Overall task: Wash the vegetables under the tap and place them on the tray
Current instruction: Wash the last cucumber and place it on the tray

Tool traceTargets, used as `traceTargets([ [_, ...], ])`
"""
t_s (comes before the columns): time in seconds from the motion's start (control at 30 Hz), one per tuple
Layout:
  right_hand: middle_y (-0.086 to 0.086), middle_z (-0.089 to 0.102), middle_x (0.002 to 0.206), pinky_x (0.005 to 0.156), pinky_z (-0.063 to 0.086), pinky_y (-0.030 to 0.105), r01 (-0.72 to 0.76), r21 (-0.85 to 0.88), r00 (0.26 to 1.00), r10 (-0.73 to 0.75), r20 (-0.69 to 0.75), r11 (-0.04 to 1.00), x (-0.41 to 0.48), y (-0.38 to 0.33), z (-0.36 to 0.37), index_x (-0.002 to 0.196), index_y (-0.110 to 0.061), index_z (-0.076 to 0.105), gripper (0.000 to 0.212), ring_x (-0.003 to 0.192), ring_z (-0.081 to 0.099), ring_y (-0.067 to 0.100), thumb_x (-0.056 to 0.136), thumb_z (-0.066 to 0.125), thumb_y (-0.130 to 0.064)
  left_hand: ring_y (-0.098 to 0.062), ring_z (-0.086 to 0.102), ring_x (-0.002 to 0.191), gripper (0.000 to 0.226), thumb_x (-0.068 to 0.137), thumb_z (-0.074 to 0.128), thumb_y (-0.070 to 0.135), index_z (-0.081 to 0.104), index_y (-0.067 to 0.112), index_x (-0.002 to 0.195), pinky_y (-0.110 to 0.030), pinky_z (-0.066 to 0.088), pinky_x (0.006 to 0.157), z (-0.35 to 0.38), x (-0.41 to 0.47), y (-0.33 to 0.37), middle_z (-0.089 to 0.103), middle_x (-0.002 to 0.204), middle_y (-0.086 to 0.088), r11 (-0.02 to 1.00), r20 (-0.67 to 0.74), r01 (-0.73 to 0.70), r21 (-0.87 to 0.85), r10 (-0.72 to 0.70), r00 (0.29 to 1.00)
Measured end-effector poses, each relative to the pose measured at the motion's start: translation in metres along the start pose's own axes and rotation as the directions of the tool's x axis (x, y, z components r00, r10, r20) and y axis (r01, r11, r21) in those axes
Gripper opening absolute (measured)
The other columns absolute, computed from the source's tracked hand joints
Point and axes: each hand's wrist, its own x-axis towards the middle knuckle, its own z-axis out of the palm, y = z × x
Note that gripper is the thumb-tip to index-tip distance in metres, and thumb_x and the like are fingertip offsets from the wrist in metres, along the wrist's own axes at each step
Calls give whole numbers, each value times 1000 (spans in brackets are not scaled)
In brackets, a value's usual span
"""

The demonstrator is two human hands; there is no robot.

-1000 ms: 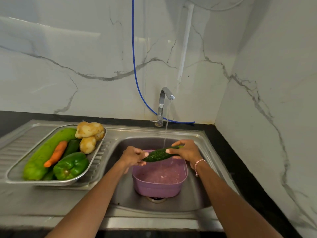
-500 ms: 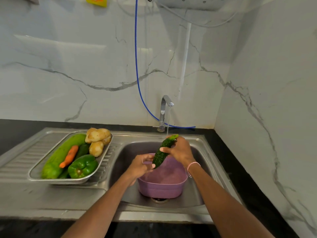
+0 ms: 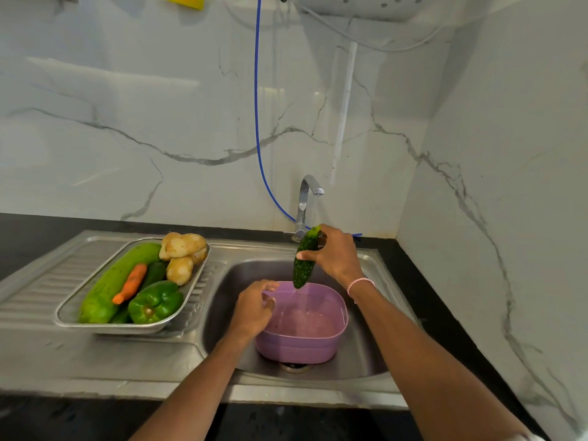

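Observation:
My right hand [image 3: 335, 254] grips a dark green bumpy gourd [image 3: 304, 268] nearly upright under the tap [image 3: 306, 202], whose thin water stream falls into a purple basin [image 3: 305, 343] in the sink [image 3: 366, 361]. My left hand [image 3: 254, 308] rests on the basin's left rim with loosely curled fingers, holding no vegetable. On the drainboard, a metal tray [image 3: 74, 321] carries a large light-green gourd [image 3: 111, 281], a carrot [image 3: 130, 283], a green bell pepper [image 3: 156, 302], potatoes [image 3: 181, 249] and a dark cucumber [image 3: 154, 272].
A blue hose [image 3: 257, 122] hangs down the marble wall to the tap base. A marble side wall [image 3: 493, 218] closes the right. Black countertop [image 3: 445, 313] borders the steel sink unit. A white appliance [image 3: 366, 4] is mounted overhead.
The gourd went from level, held in both hands, to nearly upright in my right hand alone. My left hand let go and dropped to the basin rim.

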Motion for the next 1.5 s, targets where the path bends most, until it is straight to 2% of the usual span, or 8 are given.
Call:
traceTargets([
  [0.3, 7, 75, 119, 97, 59, 39, 58, -47, 998, -60, -26, 997, 8, -18, -13, 118, -17, 71, 49, 107, 69, 23, 77, 94, -30, -7, 65, 103, 37, 89, 65, -6, 72, 23, 111, -19, 52, 91, 3, 1, -6, 69, 114, 9, 999, -5, -28, 40, 28, 1000],
  [0.87, 0, 74, 109, 94, 62, 38, 88, 14, 976, -83, -199, 996, 13, -22, -26, 119, -21, 69, 44, 94, 71, 20, 82, 89, -35, -7, 65, 101, 36, 90, 62, -6, 73, 22, 110, -27, 56, 95, 4, 4, -11, 69, 109, 9, 998, -54, -25, 63, 29, 998],
  [1.07, -7, 64, 104, 95, 57, 35, -32, 316, 954, 124, -273, 948, 5, -9, -22, 109, -25, 60, 33, 100, 66, 18, 88, 85, -28, -8, 65, 100, 36, 90, 63, -5, 73, 23, 110, -28, 56, 94, 5, 6, -13, 69, 109, 10, 998, -62, -4, 63, 8, 998],
  [1.23, 12, 73, 112, 78, 67, 47, -263, 714, 894, 442, -73, 649, -17, 35, 7, 110, -14, 62, 37, 102, 75, 27, 83, 89, -13, -7, 66, 99, 37, 89, 62, -6, 73, 23, 109, -27, 56, 93, 5, 6, -15, 69, 107, 10, 999, -62, -1, 49, 4, 998],
  [1.3, 6, 74, 112, 90, 64, 47, -347, 544, 902, 430, -28, 764, -27, 58, 21, 108, -18, 68, 36, 107, 73, 25, 80, 91, -16, -6, 66, 97, 38, 88, 61, -7, 73, 23, 108, -26, 56, 92, 4, 6, -16, 69, 105, 10, 999, -61, -7, 44, 10, 998],
  [1.4, -1, 71, 109, 101, 56, 38, -232, -85, 971, 236, 38, 969, -37, 79, 37, 105, -23, 75, 29, 106, 66, 17, 80, 91, -20, -4, 66, 96, 38, 88, 60, -7, 73, 24, 107, -25, 56, 90, 3, 6, -15, 69, 103, 10, 999, -59, -13, 46, 15, 998],
  [1.47, 1, 72, 107, 97, 58, 38, -210, -155, 976, 215, 19, 965, -38, 84, 39, 101, -23, 76, 27, 103, 68, 19, 80, 92, -22, -4, 66, 95, 38, 88, 61, -6, 73, 24, 106, -25, 56, 89, 5, 7, -16, 69, 102, 11, 999, -61, -14, 45, 17, 998],
  [1.5, 1, 74, 105, 95, 60, 40, -260, -35, 966, 260, -1, 965, -38, 84, 37, 100, -23, 77, 27, 103, 70, 20, 79, 93, -21, -4, 66, 95, 38, 88, 61, -6, 73, 25, 106, -25, 56, 89, 5, 8, -16, 69, 102, 11, 999, -60, -9, 45, 12, 998],
])
